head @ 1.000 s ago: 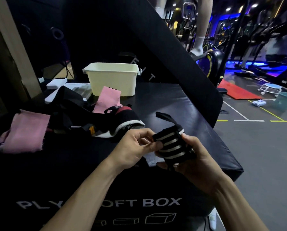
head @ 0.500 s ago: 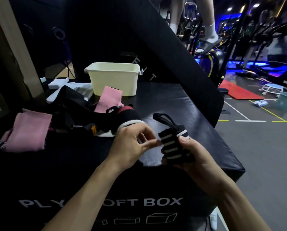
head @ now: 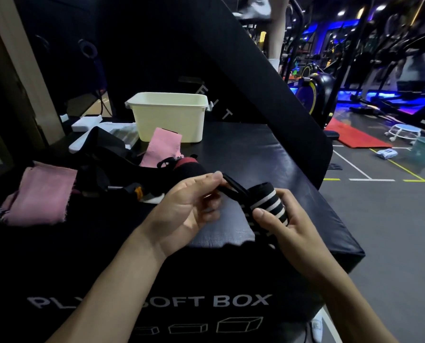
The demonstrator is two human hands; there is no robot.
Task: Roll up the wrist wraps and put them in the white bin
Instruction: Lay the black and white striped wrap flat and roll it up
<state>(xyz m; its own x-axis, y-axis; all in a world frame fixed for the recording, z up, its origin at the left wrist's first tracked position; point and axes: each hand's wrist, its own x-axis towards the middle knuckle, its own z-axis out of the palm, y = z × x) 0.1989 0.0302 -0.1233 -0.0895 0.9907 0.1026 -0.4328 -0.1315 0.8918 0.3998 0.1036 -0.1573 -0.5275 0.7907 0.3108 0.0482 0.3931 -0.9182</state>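
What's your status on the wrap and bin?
Right hand grips striped wrap roll; left hand pinches its black loop. White bin beyond, path unobstructed.

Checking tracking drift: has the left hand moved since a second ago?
Yes. The left hand rose toward the white bin, now pinching the striped wrap's black loop.

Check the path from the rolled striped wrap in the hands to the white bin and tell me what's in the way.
Nothing visible blocks it. The striped wrap is held in the right hand, its black loop pinched by the left hand. The white bin stands open-topped further back on the box. The pink wrap leans at its front wall, below the rim.
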